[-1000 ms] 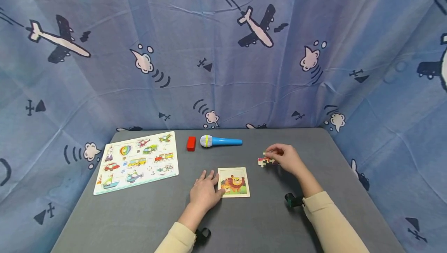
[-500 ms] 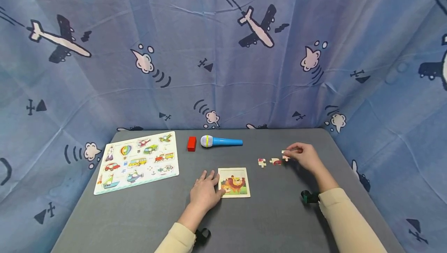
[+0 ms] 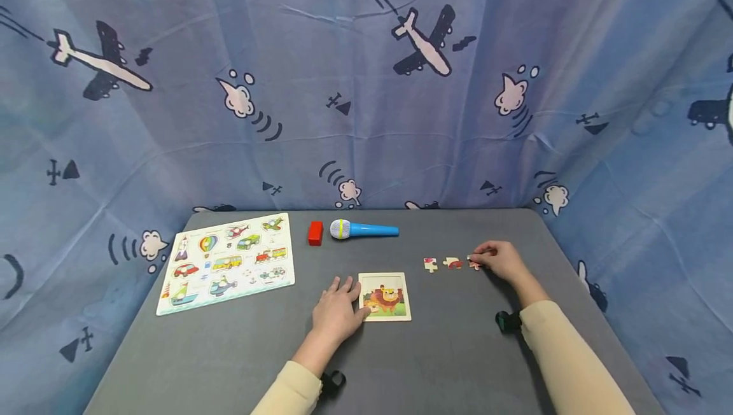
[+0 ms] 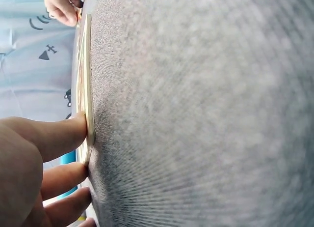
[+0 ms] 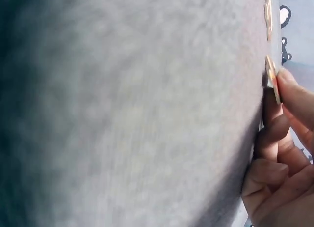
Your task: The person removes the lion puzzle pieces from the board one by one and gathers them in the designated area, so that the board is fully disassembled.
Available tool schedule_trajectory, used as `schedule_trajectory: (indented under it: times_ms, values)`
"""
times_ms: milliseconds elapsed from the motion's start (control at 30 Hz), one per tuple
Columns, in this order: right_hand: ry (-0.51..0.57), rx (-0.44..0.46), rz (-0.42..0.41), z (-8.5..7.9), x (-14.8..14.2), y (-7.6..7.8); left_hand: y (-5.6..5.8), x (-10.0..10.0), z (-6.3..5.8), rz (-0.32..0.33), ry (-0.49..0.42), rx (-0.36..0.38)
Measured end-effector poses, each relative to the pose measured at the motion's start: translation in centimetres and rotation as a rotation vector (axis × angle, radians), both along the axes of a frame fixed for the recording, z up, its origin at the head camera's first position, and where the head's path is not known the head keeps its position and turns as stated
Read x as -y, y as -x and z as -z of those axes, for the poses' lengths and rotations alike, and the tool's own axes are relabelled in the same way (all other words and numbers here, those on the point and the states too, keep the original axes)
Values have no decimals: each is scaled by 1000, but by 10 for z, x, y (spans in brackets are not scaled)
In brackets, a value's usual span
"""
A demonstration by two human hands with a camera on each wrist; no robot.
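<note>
My left hand (image 3: 336, 310) rests against the left side of a small wooden puzzle board (image 3: 406, 317) with a lion picture. Its fingers are spread, and the thumb touches the board's edge (image 4: 89, 89) in the left wrist view. Off to the right, my right hand (image 3: 504, 261) pinches a jigsaw piece (image 5: 272, 77) between thumb and fingertips, tilted, low over the table. The other fingers curl beneath. Two more jigsaw pieces lie to its left in a row: a pale and red one (image 3: 430, 265) and a mostly red one (image 3: 453, 263).
Behind the board lie a blue toy microphone (image 3: 372, 230) and a red block (image 3: 315, 233). A large picture board of vehicles (image 3: 226, 263) covers the left part of the grey table (image 3: 435, 370). A patterned curtain (image 3: 366, 116) hangs along the back.
My right hand has moved right from the clustered pieces with a jigsaw piece, then slightly toward me and lower. Two pieces now lie uncovered. The left hand has stayed at the board.
</note>
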State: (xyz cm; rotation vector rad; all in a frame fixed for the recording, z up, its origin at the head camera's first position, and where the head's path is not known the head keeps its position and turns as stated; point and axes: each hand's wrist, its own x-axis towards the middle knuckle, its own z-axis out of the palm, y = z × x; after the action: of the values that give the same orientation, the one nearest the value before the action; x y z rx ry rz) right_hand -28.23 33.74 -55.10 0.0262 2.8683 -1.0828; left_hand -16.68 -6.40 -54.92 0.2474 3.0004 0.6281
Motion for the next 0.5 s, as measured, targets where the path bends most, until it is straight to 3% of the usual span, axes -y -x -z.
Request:
schedule_trajectory:
  times_ms: [300,500]
  values:
    - [-28,-9,-10,2,3,1,-1,-2,-3,-21,-17,15]
    - [-24,-44,-35,-9,7,-1,-1,-1,-3,-13,-18,18]
